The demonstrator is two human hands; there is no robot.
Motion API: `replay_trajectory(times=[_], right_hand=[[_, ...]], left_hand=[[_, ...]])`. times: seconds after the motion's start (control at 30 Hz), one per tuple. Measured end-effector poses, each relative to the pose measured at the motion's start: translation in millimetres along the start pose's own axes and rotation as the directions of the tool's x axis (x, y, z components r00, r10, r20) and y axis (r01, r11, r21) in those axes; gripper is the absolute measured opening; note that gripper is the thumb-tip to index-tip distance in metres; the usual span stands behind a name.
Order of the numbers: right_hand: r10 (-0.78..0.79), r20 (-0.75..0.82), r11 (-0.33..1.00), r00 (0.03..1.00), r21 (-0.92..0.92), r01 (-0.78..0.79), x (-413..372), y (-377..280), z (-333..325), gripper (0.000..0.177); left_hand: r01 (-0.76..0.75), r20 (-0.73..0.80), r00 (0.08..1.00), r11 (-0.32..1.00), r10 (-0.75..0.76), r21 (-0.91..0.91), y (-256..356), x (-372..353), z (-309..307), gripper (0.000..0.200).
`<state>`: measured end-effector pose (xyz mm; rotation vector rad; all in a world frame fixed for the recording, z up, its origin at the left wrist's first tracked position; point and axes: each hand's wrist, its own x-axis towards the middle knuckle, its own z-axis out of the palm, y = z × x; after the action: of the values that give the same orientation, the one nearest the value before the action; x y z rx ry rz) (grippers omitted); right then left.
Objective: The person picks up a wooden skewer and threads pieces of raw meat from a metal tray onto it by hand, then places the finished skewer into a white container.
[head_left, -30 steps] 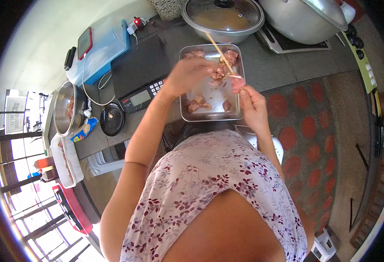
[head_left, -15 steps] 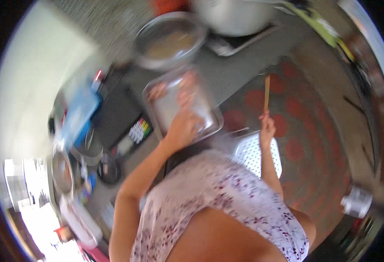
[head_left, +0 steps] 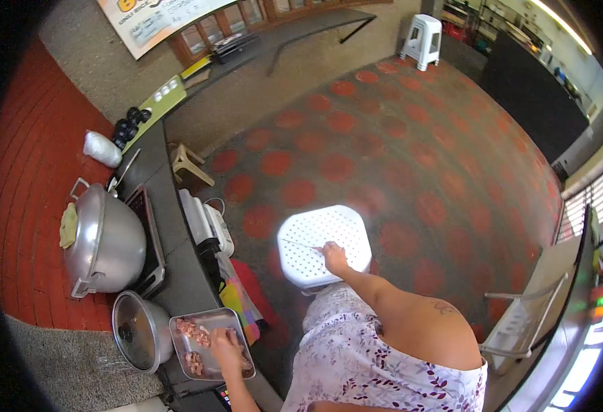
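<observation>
A metal tray (head_left: 178, 347) holds pieces of raw meat (head_left: 193, 362) on the counter at the lower left. My left hand (head_left: 227, 353) reaches into this tray, its fingers closed on meat at the right side; the fingertips are partly hidden. Away from the counter, my right hand (head_left: 333, 258) is closed round one end of a thin stick (head_left: 301, 244), which points left above a white perforated stool top (head_left: 325, 233). Beside the tray sits a metal bowl (head_left: 160, 329) with a clear lid and a dark knob.
A large lidded pot (head_left: 119, 237) stands on a flat cooker (head_left: 152, 233) at the left. A white appliance (head_left: 209, 223) and colourful cloths (head_left: 243, 302) are along the counter's edge. Farther off are a small beige stool (head_left: 190, 165), white stacked stools (head_left: 423, 41) and a white chair (head_left: 521, 329).
The view has swung round to the right, bringing the floor and far stools into sight. My left hand remains at the tray. My right hand still holds the stick, now above the white stool.
</observation>
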<state>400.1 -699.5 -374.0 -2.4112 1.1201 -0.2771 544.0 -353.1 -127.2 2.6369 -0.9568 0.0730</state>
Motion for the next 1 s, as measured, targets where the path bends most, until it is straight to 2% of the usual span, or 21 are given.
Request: replay_trajectory(times=[0.03,0.17,0.2,0.23,0.3,0.37,0.43,0.47,0.5,0.53,0.57,0.6,0.63,0.67,0.73,0.8,0.83,0.87,0.9,0.97,1.0], right_hand=[[-0.031,-0.001,0.997,1.0,0.067,0.031,-3,7,2,0.033],[-0.198,-0.017,0.974,0.98,0.111,0.199,7,32,20,0.035],[-0.159,-0.004,0.978,0.987,0.136,0.158,6,27,15,0.035],[-0.198,0.02,0.971,0.98,0.137,0.194,5,22,11,0.035],[-0.293,0.0,0.955,0.956,-0.042,0.292,7,27,20,0.036],[-0.294,-0.022,0.956,0.956,-0.007,0.294,17,40,43,0.033],[-0.232,0.003,0.929,0.973,0.296,0.221,29,47,43,0.026],[-0.281,-0.035,0.926,0.959,0.253,0.28,33,50,48,0.027],[-0.348,0.0,0.912,0.938,0.23,0.338,32,45,29,0.031],[-0.411,-0.011,0.889,0.911,0.214,0.404,30,38,19,0.034],[-0.474,-0.027,0.86,0.88,0.2,0.469,30,30,11,0.036],[-0.482,-0.009,0.865,0.876,0.153,0.478,26,20,6,0.036],[-0.485,-0.005,0.87,0.875,0.105,0.482,24,14,5,0.037],[-0.479,0.005,0.869,0.878,0.145,0.473,35,28,20,0.034],[-0.448,-0.004,0.876,0.894,0.199,0.439,39,30,34,0.025],[-0.399,0.031,0.901,0.916,0.198,0.385,47,33,24,0.029],[-0.365,0.071,0.92,0.928,0.18,0.348,51,34,17,0.037],[-0.42,-0.03,0.882,0.907,0.221,0.416,49,38,13,0.05],[-0.425,-0.03,0.881,0.905,0.216,0.421,45,34,3,0.05],[-0.307,0.055,0.933,0.95,0.215,0.289,36,27,-16,0.039],[-0.337,0.056,0.932,0.94,0.163,0.324,41,39,-7,0.044]], left_hand=[[-0.007,0.009,1.0,1.0,0.007,-0.001,2,2,-4,0.011],[-0.038,-0.185,0.982,0.999,0.033,-0.022,-7,1,-10,0.01],[0.008,-0.169,0.986,1.0,-0.012,-0.024,-5,0,-15,0.01],[0.052,-0.147,0.988,0.998,-0.055,-0.027,-4,-2,-21,0.011],[0.168,-0.064,0.983,0.983,-0.173,-0.071,-15,-7,-19,0.014],[0.118,-0.11,0.986,0.991,-0.123,-0.055,-35,-14,-9,0.017],[0.291,0.069,0.955,0.955,-0.287,-0.055,-24,-14,-28,0.026],[0.217,-0.171,0.959,0.974,-0.225,-0.065,-28,-22,-19,0.028],[0.285,-0.032,0.957,0.957,-0.287,-0.055,-30,-26,-26,0.032],[0.283,0.085,0.956,0.959,-0.281,-0.02,-43,-28,-27,0.033],[0.266,0.059,0.963,0.962,-0.262,-0.057,-43,-33,-33,0.03],[0.3,-0.014,0.953,0.947,-0.304,-0.118,-40,-37,-43,0.021],[0.264,-0.064,0.96,0.957,-0.273,-0.118,-37,-43,-56,0.02],[0.214,-0.113,0.967,0.97,-0.227,-0.113,-40,-50,-65,0.019],[0.285,-0.111,0.95,0.955,-0.293,-0.081,-72,-65,-71,0.018],[0.313,-0.1,0.943,0.948,-0.317,-0.05,-80,-76,-74,0.017],[0.355,-0.038,0.932,0.928,-0.361,-0.111,-80,-78,-79,0.016],[0.393,0.029,0.919,0.903,-0.394,-0.174,-77,-79,-81,0.014],[0.395,0.026,0.918,0.901,-0.397,-0.18,-73,-80,-77,0.014],[0.366,0.121,0.925,0.93,-0.359,-0.042,-62,-78,-68,0.014],[0.308,0.172,0.938,0.951,-0.301,-0.017,-57,-77,-66,0.029]])
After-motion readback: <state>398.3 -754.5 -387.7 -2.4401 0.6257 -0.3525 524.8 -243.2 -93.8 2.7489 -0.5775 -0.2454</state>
